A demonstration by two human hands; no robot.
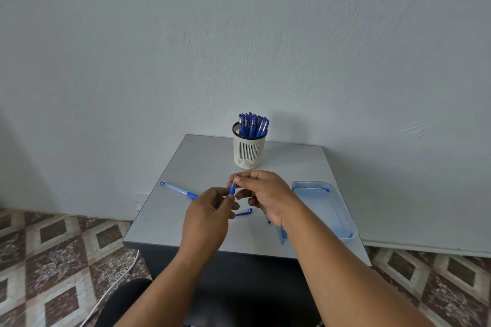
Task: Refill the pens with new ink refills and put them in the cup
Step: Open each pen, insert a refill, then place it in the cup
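1. Blue rubber grip section of a pen (232,190), held upright between both hands over the middle of the table (202,159). The left hand (210,216) pinches its lower end with curled fingertips (230,198); the right hand (261,195) pinches the upper end, where a clear or metallic tip shows, between thumb and forefinger. Both grips are narrow and closed on the pen; neither hand holds anything else that can be seen.
2. Step in hand, as judged: the pen's front piece is being screwed on or off around a refill. Which direction cannot be told, and the refill itself is not visible.
3. Next move, as judged: a steady counter-twist, left hand bracing and right hand turning, with the two ends kept in line so the thread does not jam.
4. Hand pose: both forearms reach in from the near edge and converge, wrists raised off the table, right palm turned leftward, left hand seen from the back.
5. Just below the fingers lies a blue pen cap (244,212). Left of the fingers lies a second pen (178,190), uncapped, partly hidden behind the left hand.
6. Right of the fingers sits a clear plastic tray (342,210) stained with blue; near the right wrist a small bluish item is too hidden to identify.
7. Beyond the fingers stands the slotted white cup (249,152), already crowded with capped blue pens (253,125).
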